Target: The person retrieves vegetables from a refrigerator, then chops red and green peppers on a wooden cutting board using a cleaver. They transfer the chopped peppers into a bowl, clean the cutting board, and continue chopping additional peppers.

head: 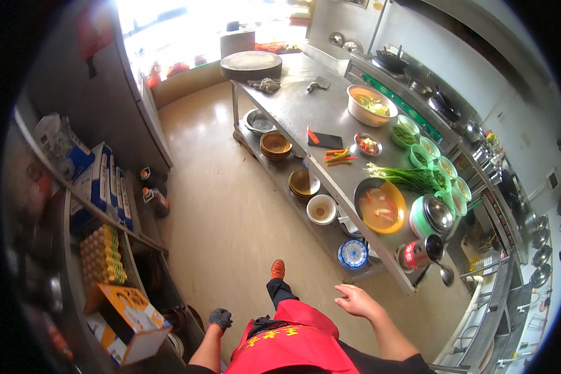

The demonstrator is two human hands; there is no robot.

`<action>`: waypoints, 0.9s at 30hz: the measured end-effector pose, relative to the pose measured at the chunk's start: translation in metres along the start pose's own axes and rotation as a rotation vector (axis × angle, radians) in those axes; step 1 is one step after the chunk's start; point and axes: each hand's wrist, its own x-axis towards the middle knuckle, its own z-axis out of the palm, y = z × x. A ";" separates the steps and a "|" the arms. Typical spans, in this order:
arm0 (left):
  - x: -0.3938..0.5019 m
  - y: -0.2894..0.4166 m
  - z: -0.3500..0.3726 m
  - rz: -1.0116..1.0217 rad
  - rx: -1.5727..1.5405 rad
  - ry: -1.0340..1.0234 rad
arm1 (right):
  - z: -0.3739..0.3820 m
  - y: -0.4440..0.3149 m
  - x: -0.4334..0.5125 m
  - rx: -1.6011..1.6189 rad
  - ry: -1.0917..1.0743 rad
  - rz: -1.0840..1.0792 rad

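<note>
My left hand (220, 319), in a dark grey glove, hangs at my side with its fingers curled and nothing visible in it. My bare right hand (355, 300) hovers over the floor, empty, its fingers partly apart. Nearest to it is the steel table's front corner, with a metal canister (413, 256) bearing a red label and a ladle (445, 275) beside it. Behind these sits a yellow bowl (387, 208) of liquid with red and pale pieces. Spring onions (392, 176), cut pepper strips (339, 157) and a cleaver (325, 140) with a red handle lie farther back.
Along the table's right edge stand several green bowls (420, 156) and a large basin (371, 105). A round chopping block (251, 64) is at the far end. Stacked bowls (304, 182) fill the lower shelf. On my left, shelving holds egg trays (104, 255) and an open carton (131, 322).
</note>
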 end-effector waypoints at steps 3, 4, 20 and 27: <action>0.031 0.007 -0.020 0.097 0.733 -0.275 | -0.019 -0.020 0.080 0.023 0.001 -0.053; 0.039 0.008 -0.028 0.114 0.974 -0.354 | -0.027 -0.027 0.107 0.047 0.004 -0.069; 0.222 0.205 -0.158 -0.077 0.565 0.092 | -0.185 -0.222 0.540 -0.102 0.130 -0.542; 0.372 0.269 -0.270 0.095 1.096 -0.305 | -0.256 -0.296 0.730 -0.289 0.185 -0.410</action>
